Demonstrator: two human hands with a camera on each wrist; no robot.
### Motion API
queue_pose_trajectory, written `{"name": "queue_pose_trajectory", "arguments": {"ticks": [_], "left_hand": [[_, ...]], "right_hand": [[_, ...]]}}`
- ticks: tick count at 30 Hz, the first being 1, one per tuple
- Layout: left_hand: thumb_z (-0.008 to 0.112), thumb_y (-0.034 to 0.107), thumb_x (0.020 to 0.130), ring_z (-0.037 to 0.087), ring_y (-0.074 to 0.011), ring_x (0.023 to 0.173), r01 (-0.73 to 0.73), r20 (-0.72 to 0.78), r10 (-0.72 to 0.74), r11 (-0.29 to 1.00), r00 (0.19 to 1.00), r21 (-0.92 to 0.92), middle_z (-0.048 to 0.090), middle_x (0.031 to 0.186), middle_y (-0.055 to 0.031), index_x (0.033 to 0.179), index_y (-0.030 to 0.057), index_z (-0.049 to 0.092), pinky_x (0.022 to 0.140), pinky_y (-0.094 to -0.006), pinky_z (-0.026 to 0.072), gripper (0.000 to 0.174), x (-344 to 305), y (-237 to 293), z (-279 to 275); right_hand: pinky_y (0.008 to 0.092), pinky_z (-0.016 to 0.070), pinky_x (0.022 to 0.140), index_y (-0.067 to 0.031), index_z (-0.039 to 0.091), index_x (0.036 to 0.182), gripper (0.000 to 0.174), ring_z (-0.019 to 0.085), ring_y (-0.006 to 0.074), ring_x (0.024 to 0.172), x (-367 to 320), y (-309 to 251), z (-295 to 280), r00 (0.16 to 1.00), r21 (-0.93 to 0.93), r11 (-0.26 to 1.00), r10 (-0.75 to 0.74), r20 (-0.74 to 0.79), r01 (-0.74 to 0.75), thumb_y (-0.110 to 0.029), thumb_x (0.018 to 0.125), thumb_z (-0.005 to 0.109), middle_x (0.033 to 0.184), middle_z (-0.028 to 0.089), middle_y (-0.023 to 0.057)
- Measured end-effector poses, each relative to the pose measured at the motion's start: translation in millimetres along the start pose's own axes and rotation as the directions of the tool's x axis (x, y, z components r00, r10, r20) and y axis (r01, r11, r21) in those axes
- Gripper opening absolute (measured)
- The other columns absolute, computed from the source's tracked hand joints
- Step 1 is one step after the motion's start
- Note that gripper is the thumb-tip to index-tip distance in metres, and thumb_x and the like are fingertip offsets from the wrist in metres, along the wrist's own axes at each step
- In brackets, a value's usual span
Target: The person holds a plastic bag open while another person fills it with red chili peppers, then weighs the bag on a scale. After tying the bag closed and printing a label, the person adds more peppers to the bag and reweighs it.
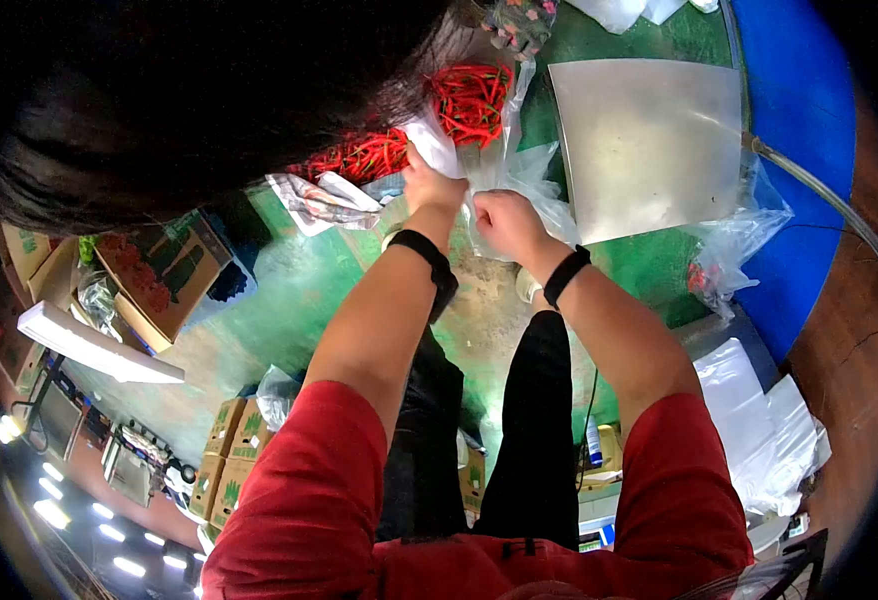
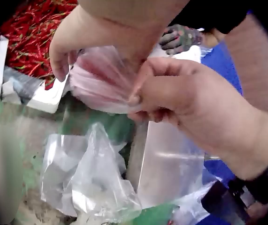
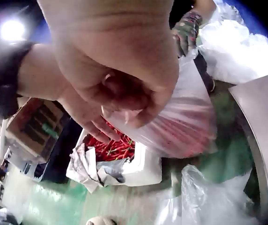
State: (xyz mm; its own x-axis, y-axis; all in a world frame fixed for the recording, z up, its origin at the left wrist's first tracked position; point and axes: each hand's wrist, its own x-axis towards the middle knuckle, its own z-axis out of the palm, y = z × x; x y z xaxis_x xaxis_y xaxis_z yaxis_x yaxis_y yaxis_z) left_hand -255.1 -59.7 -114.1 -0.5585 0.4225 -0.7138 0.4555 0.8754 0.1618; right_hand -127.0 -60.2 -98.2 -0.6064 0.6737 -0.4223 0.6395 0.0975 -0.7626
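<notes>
A clear plastic bag of red chilies (image 1: 471, 105) (image 2: 101, 79) (image 3: 185, 126) hangs by its gathered neck. My right hand (image 1: 509, 222) (image 2: 194, 93) (image 3: 120, 61) pinches that neck with curled fingers. Against the bag's side lies my left hand (image 1: 431, 188) (image 2: 115, 28) (image 3: 77, 105), its fingers fairly straight in the right wrist view. Beside the bag, a white box lined with newspaper holds loose red chilies (image 1: 359, 157) (image 2: 31, 42) (image 3: 115, 151). The bag hides part of my left palm.
Another person's dark hair (image 1: 209, 100) fills the upper left, with a patterned glove (image 1: 519, 25) (image 2: 180, 40) (image 3: 187, 33) beyond the bag. A metal sheet (image 1: 649, 145) stands right. Empty plastic bags (image 2: 101, 178) (image 3: 213, 197) lie near; cartons (image 1: 164, 275) stand left.
</notes>
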Motion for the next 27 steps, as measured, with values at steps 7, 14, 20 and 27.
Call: {"name": "queue_pose_trajectory", "arguments": {"ticks": [7, 14, 20, 27], "left_hand": [[0.04, 0.008, 0.083, 0.039, -0.0101, 0.047, 0.244, 0.244, 0.013, -0.141, 0.97, -0.96, 0.048, 0.063, 0.0005, 0.089, 0.0038, 0.049, 0.042, -0.0235, 0.0345, 0.012, 43, -67, -26], [0.036, 0.013, 0.084, 0.033, -0.003, 0.048, 0.179, 0.299, 0.358, 0.33, 0.885, -0.927, 0.039, 0.057, 0.0048, 0.109, 0.0031, 0.048, 0.043, -0.016, 0.0243, 0.029, -128, 33, -101], [0.038, 0.011, 0.088, 0.03, -0.003, 0.047, 0.166, 0.335, 0.569, 0.329, 0.751, -0.93, 0.046, 0.069, 0.0027, 0.124, 0.0073, 0.037, 0.043, -0.0159, 0.0235, 0.036, -231, 101, -115], [0.039, 0.011, 0.088, 0.029, -0.0033, 0.046, 0.264, 0.411, 0.582, 0.324, 0.702, -0.909, 0.047, 0.071, 0.0014, 0.125, 0.0058, 0.035, 0.043, -0.0156, 0.0228, 0.038, -276, 119, -84]], "right_hand": [[0.0369, 0.0393, 0.052, -0.001, 0.047, 0.066, 0.006, 0.051, 0.03, 0.059, -32, 2, -9, 0.972, 0.236, 0.966, 0.152, -0.178, -0.108, -0.002, 0.064, 0.052, 0.06, 0.05, 0.014], [0.0192, 0.0304, 0.046, -0.0015, 0.045, 0.065, 0.008, 0.038, 0.0031, 0.053, -86, -28, -93, 0.799, 0.656, 0.744, 0.469, -0.375, -0.129, 0.004, 0.07, 0.048, 0.055, 0.04, -0.0026], [0.0168, 0.0281, 0.046, -0.0027, 0.047, 0.065, 0.009, 0.036, 0.002, 0.052, -165, -19, -154, 0.652, 0.643, 0.762, 0.525, -0.548, -0.074, 0.006, 0.07, 0.048, 0.056, 0.04, -0.0047], [0.0201, 0.0317, 0.047, -0.0016, 0.048, 0.067, 0.006, 0.04, 0.0061, 0.051, -230, 1, -169, 0.699, 0.628, 0.734, 0.592, -0.402, -0.26, 0.002, 0.071, 0.05, 0.055, 0.042, -0.0011]]}}
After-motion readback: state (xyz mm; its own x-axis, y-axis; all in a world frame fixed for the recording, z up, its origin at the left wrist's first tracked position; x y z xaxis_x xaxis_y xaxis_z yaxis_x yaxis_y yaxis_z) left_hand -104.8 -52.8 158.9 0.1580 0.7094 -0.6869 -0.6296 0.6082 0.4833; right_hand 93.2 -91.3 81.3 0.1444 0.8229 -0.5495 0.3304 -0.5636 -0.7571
